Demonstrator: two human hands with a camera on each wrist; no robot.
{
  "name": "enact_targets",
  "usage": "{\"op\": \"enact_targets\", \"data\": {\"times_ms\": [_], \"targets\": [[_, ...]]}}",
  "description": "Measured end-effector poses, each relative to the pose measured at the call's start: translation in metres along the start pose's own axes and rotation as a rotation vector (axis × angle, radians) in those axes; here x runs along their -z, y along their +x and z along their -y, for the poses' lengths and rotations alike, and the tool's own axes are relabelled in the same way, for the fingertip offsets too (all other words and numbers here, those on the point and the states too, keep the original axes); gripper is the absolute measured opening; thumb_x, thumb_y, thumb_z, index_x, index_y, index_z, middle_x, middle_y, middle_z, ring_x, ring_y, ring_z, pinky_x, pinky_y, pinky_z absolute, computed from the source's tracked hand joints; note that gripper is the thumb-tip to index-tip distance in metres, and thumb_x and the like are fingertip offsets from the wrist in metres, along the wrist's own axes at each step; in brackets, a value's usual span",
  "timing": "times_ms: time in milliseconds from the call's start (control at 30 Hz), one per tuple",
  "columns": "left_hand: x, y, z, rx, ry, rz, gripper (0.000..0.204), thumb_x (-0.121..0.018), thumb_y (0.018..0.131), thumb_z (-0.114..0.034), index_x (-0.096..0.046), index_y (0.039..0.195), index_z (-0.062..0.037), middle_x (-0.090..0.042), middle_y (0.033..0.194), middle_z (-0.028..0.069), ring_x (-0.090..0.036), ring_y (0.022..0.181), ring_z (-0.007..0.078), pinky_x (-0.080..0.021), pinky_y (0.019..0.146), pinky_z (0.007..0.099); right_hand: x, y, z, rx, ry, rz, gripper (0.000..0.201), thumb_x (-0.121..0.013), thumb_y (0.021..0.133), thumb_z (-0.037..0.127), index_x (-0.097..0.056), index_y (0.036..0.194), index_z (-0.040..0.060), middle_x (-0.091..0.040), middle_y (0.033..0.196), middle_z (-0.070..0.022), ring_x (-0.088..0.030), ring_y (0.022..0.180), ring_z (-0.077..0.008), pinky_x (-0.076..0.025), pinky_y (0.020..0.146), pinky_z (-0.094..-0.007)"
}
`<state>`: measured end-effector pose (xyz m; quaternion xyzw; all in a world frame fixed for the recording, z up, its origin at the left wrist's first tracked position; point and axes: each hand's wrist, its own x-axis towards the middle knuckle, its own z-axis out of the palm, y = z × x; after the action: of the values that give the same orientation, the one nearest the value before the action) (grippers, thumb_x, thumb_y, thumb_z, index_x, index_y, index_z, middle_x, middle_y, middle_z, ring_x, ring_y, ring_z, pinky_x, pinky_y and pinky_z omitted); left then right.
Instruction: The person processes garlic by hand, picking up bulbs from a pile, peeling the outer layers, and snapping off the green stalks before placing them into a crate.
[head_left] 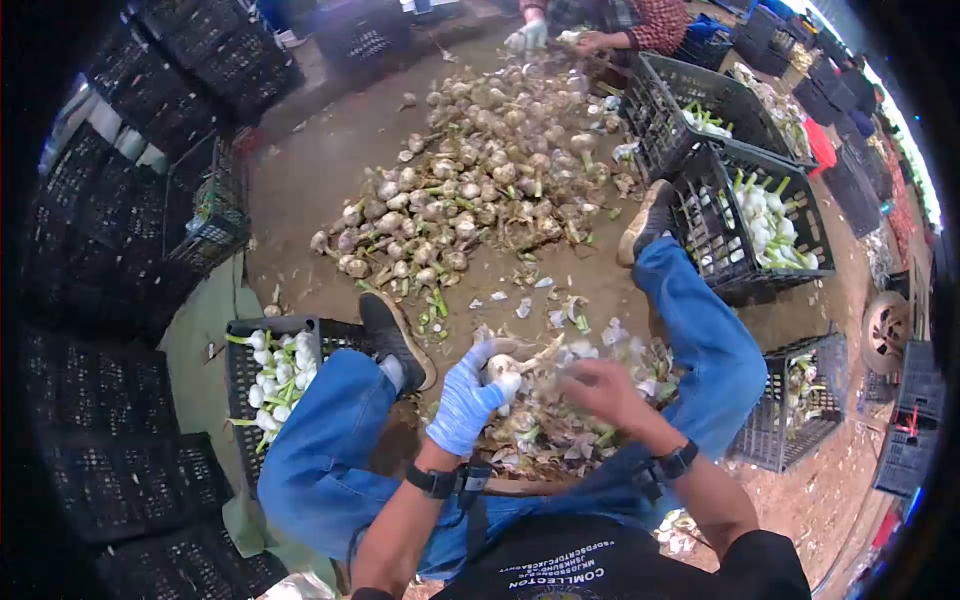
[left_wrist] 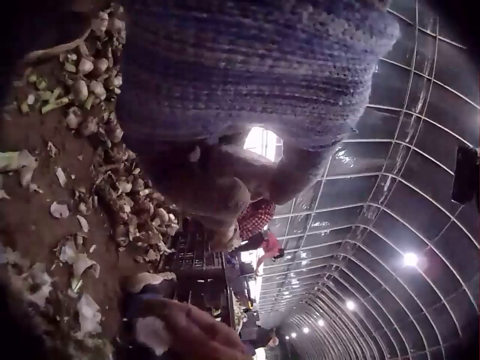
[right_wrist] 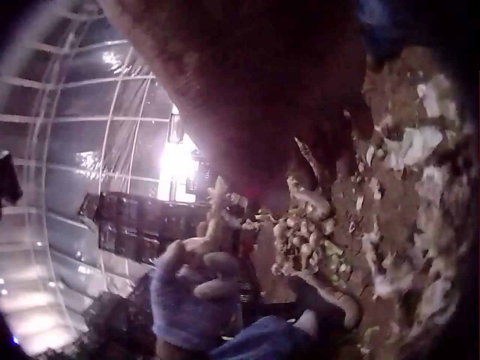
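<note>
My left hand (head_left: 467,400), in a blue-and-white knit glove, grips a garlic bulb (head_left: 505,372) between thumb and fingers. The bulb's pale stem (head_left: 545,354) points right, toward my other hand. In the right wrist view the gloved hand (right_wrist: 193,294) holds it with the stem up. My bare right hand (head_left: 606,394) is a short way right of the stem, blurred, with its fingers bent. Its palm side is hidden, and I cannot tell whether it holds a scrap of skin. Beneath both hands lies a litter of garlic peelings (head_left: 540,435).
Ahead is a large heap of untrimmed garlic (head_left: 470,190). Black crates with trimmed white garlic stand by my left leg (head_left: 240,395) and at right (head_left: 715,250). Another crate (head_left: 770,435) sits beside my right knee. Across the heap another person (head_left: 655,28) works. Stacked crates (head_left: 90,390) line the left.
</note>
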<state>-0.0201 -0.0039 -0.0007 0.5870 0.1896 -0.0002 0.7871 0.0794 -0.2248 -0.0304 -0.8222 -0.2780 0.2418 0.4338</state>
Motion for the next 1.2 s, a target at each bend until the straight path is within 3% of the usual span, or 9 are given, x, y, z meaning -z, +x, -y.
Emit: {"op": "enact_targets", "data": {"times_ms": [33,133,233,333,500,567,633,667,1200], "targets": [[-0.006,0.000,0.000,-0.054,0.055,-0.013,0.041,-0.069,0.083,-0.006,-0.059,0.123,-0.0008,-0.065,0.102,0.0058,-0.062,0.090,0.0111,-0.053,0.079,0.0261,-0.006,0.000,0.017,-0.231,0.434,0.094,0.033,-0.067,0.092,0.030,-0.066,0.100,-0.0017,-0.067,0.083,-0.0079,-0.065,0.074,-0.0210,-0.052,0.068,-0.0340],[-0.016,-0.002,0.005,-0.010,0.116,0.018,0.046,-0.071,0.081,-0.009,-0.058,0.124,-0.0006,-0.064,0.111,0.0066,-0.060,0.102,0.0140,-0.050,0.089,0.0292,-0.014,0.006,0.047,-0.377,0.634,0.098,0.035,-0.064,0.095,0.034,-0.067,0.089,-0.0009,-0.063,0.074,-0.0012,-0.059,0.062,-0.0098,-0.049,0.057,-0.0265],[-0.015,-0.005,0.017,-0.032,0.176,0.020,0.046,-0.072,0.080,-0.013,-0.059,0.123,-0.0030,-0.061,0.122,0.0100,-0.058,0.113,0.0196,-0.047,0.096,0.0329,-0.027,0.014,0.045,-0.498,0.682,-0.002,0.033,-0.062,0.096,0.032,-0.066,0.082,0.0020,-0.059,0.066,0.0003,-0.055,0.055,-0.0079,-0.045,0.050,-0.0245],[-0.017,-0.008,0.012,-0.325,0.577,0.035,0.042,-0.071,0.078,-0.012,-0.063,0.120,-0.0091,-0.058,0.128,0.0138,-0.055,0.120,0.0280,-0.043,0.101,0.0374,-0.030,0.017,0.043,-0.476,0.697,0.000,0.032,-0.061,0.095,0.028,-0.063,0.074,0.0035,-0.056,0.063,0.0015,-0.049,0.051,-0.0064,-0.037,0.045,-0.0238],[-0.026,-0.009,0.016,-0.316,0.577,-0.021,0.044,-0.071,0.079,-0.014,-0.062,0.121,-0.0054,-0.059,0.127,0.0154,-0.057,0.118,0.0274,-0.045,0.099,0.0366,-0.030,0.020,0.045,-0.496,0.627,0.004,0.031,-0.061,0.093,0.024,-0.061,0.070,0.0040,-0.052,0.060,0.0030,-0.044,0.052,-0.0054,-0.032,0.046,-0.0253],[-0.029,-0.011,0.014,-0.294,0.516,-0.078,0.044,-0.072,0.079,-0.015,-0.061,0.121,-0.0041,-0.060,0.125,0.0162,-0.059,0.115,0.0276,-0.046,0.098,0.0364,-0.032,0.020,0.045,-0.365,0.534,-0.091,0.032,-0.061,0.093,0.023,-0.061,0.070,0.0015,-0.050,0.059,0.0032,-0.043,0.057,-0.0054,-0.034,0.049,-0.0268],[-0.032,-0.013,0.013,-0.054,0.480,-0.135,0.049,-0.074,0.079,-0.016,-0.060,0.123,-0.0019,-0.064,0.116,0.0171,-0.063,0.107,0.0273,-0.049,0.093,0.0351,-0.033,0.021,0.040,-0.319,0.494,-0.116,0.032,-0.061,0.092,0.023,-0.061,0.070,-0.0002,-0.049,0.059,0.0025,-0.042,0.058,-0.0056,-0.035,0.051,-0.0276],[-0.033,-0.013,0.014,-0.052,0.479,-0.134,0.049,-0.074,0.079,-0.016,-0.060,0.123,-0.0019,-0.064,0.116,0.0171,-0.063,0.107,0.0273,-0.049,0.093,0.0351,-0.034,0.021,0.038,-0.269,0.454,-0.138,0.032,-0.061,0.091,0.023,-0.060,0.071,-0.0019,-0.049,0.059,0.0019,-0.042,0.060,-0.0057,-0.035,0.052,-0.0283],[-0.036,-0.009,0.033,-0.301,0.804,-0.325,0.050,-0.078,0.069,-0.007,-0.060,0.115,-0.0032,-0.062,0.105,0.0158,-0.062,0.100,0.0321,-0.050,0.089,0.0373,-0.045,0.032,0.048,-0.321,0.379,-0.195,0.028,-0.058,0.087,0.018,-0.061,0.072,-0.0054,-0.055,0.058,-0.0045,-0.046,0.059,-0.0061,-0.040,0.051,-0.0297]]}}
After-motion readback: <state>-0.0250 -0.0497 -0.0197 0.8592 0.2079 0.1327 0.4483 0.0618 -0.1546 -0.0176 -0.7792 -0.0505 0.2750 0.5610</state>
